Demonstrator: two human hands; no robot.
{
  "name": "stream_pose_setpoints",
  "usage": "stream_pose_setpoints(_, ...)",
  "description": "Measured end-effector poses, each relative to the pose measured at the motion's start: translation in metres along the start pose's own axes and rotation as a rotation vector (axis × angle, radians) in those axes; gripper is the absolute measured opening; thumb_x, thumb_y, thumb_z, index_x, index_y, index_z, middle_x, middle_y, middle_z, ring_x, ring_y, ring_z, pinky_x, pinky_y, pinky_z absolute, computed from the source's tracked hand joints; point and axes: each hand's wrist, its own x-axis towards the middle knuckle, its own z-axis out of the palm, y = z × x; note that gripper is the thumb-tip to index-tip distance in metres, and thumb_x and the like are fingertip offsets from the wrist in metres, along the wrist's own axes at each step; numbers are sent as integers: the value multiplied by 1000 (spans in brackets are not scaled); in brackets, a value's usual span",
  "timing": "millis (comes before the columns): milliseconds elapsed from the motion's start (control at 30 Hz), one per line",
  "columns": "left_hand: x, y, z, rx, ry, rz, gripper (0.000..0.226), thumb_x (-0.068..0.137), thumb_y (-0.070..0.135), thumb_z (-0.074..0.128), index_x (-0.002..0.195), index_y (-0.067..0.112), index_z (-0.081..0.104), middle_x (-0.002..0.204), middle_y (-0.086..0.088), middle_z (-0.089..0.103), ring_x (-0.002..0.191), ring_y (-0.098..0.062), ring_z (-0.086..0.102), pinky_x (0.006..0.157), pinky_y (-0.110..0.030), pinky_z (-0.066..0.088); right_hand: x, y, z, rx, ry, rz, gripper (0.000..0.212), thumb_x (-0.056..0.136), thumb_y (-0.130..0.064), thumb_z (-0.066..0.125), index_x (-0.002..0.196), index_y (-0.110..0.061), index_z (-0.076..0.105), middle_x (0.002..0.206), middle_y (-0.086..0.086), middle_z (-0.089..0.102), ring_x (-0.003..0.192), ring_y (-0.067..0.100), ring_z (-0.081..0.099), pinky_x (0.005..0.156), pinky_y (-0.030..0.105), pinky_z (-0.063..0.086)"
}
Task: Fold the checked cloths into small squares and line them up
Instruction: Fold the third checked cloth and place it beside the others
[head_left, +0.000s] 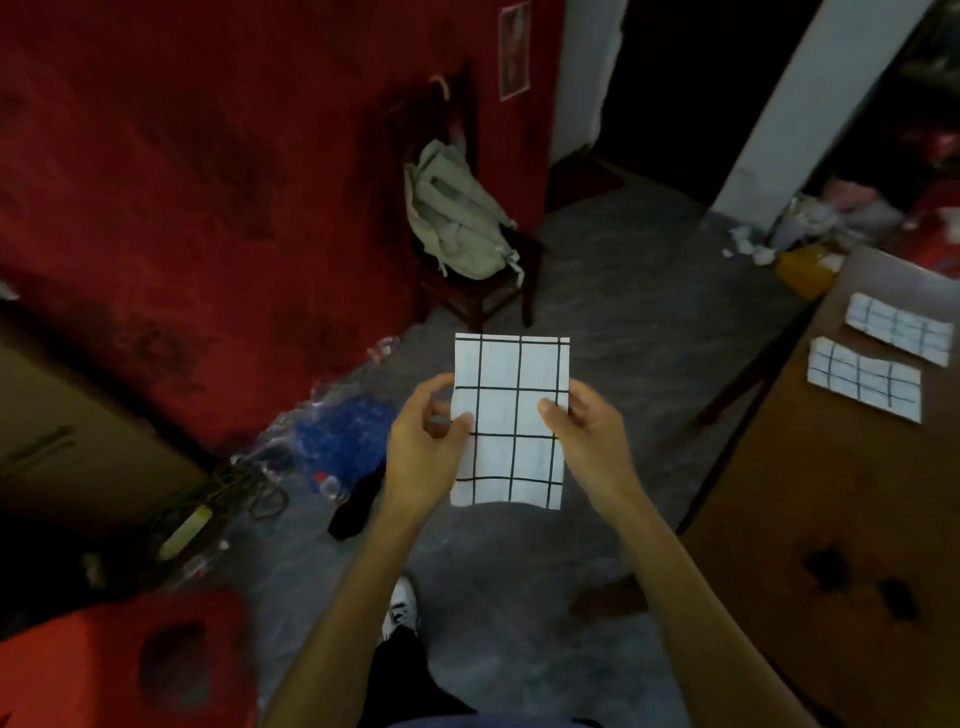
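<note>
A: What is seen nearest the camera?

B: A folded checked cloth (509, 421) is held up in the air over the grey floor (597, 312), in front of the body. Its left edge is pinched by the left hand (423, 447), thumb laid on the front, fingers (434, 410) curled behind. Its right edge is gripped by the right hand (587, 441) in the same way, thumb on the front.

A: And the shape of the cloth?

B: A tall white rectangle with black grid lines is shown, hanging flat between the two hands.

A: What is found further off?

B: On the wooden counter (831, 519) at the right, two folded checked cloths are laid side by side, the nearer one (865, 384) just beside the farther one (901, 327), apart from each other. Beyond the held cloth, a pale green backpack (454, 213) is seen resting on a dark wooden chair (488, 296) against the red wall (208, 208).
</note>
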Motion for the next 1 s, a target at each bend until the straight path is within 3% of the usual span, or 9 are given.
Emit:
stream_pose_setpoints(67, 40, -2, -7, -43, -59, 4, 40, 88, 2, 63, 119, 25, 56, 96, 1, 69, 84, -10, 67, 71, -19, 55, 27, -4, 18, -29, 79, -1, 23, 95, -16, 60, 101, -38, 60, 94, -20, 68, 92, 0, 67, 77, 17, 54)
stream_pose_setpoints(167, 93, -6, -17, -71, -142, -20, 38, 89, 4, 62, 122, 22, 57, 102, 2, 68, 91, -9, 66, 77, -22, 55, 63, -19, 43, -81, 150, 12, 20, 95, -16, 59, 99, -36, 61, 91, -13, 68, 90, 7, 67, 73, 16, 55)
stream_pose_setpoints(267, 147, -3, -16, -127, -239, -34, 38, 89, 5, 62, 122, 25, 56, 108, 3, 67, 98, -11, 65, 82, -28, 55, 99, -38, 55, -127, 238, -5, 18, 95, -16, 57, 104, -31, 61, 96, -10, 67, 88, -1, 65, 72, 15, 53)
stream_pose_setpoints(333, 180, -1, -6, -134, -284, -26, 37, 88, 5, 62, 120, 25, 57, 99, 8, 68, 92, -8, 66, 79, -26, 55, 118, -45, 56, -68, 304, 5, 18, 96, -13, 57, 105, -28, 61, 99, -8, 69, 89, 1, 67, 74, 19, 56)
stream_pose_setpoints(467, 221, 6, 28, -128, -362, -40, 37, 88, 8, 64, 123, 20, 59, 97, 0, 68, 84, -8, 66, 69, -17, 54, 144, -42, 43, 2, 458, 37, 18, 96, -11, 56, 112, -17, 63, 101, -1, 71, 92, 10, 69, 78, 27, 58)
stream_pose_setpoints(567, 244, 9, 65, -108, -462, -55, 36, 89, 9, 63, 122, 22, 58, 95, 8, 66, 81, 0, 64, 64, -10, 50, 161, -34, 24, 20, 557, 66, 21, 96, -12, 56, 115, -13, 63, 102, 1, 71, 93, 12, 69, 80, 28, 58)
stream_pose_setpoints(767, 272, 37, 185, -56, -673, 15, 33, 89, 7, 61, 118, 23, 60, 96, 14, 65, 83, 3, 64, 62, -9, 49, 187, -14, -63, 54, 740, 71, 23, 94, -13, 60, 113, -25, 61, 103, -5, 71, 93, 5, 69, 75, 20, 56)
stream_pose_setpoints(933, 274, 83, 290, 27, -809, 83, 35, 90, 7, 60, 122, 20, 59, 112, 2, 66, 98, -9, 64, 84, -33, 56, 205, -4, -151, 62, 916, 111, 31, 93, -19, 61, 123, -27, 57, 111, -13, 66, 97, 0, 65, 78, 25, 58)
stream_pose_setpoints(1000, 272, 99, 334, 58, -880, 128, 35, 90, 7, 60, 122, 20, 59, 114, 3, 66, 99, -10, 63, 82, -31, 56, 205, -1, -185, 64, 996, 133, 34, 93, -21, 62, 124, -31, 55, 110, -19, 64, 97, -5, 63, 76, 20, 57)
